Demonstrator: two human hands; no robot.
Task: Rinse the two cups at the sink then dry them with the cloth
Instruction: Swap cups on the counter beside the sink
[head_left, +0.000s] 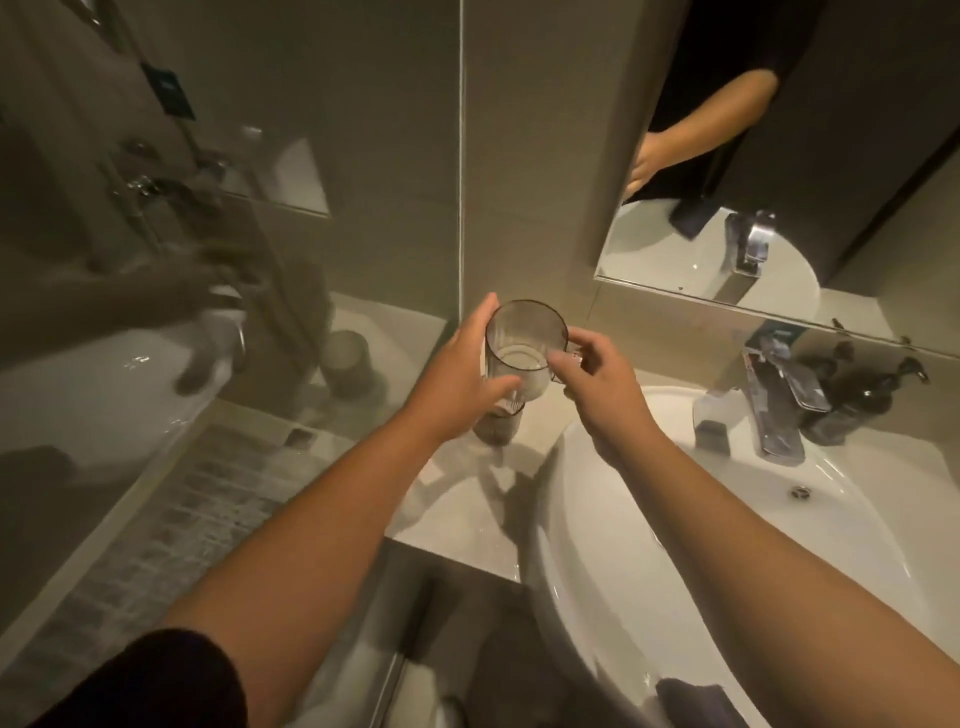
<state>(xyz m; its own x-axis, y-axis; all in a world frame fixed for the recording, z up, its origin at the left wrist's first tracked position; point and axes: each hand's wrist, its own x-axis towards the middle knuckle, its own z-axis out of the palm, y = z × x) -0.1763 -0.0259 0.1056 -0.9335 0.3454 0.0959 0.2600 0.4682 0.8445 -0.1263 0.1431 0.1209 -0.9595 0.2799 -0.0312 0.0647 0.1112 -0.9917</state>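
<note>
I am holding a clear glass cup (524, 348) up above the counter's (457, 499) back left corner, just left of the white basin's (649, 519) rim. The cup is standing nearly upright, its long axis vertical and its open mouth facing up toward me. My left hand (462, 384) is wrapping the cup's left side, fingers curled around the wall. My right hand (602, 384) is pinching the handle on the cup's right side between thumb and fingertips. The chrome faucet (774, 400) is standing at the basin's back edge.
</note>
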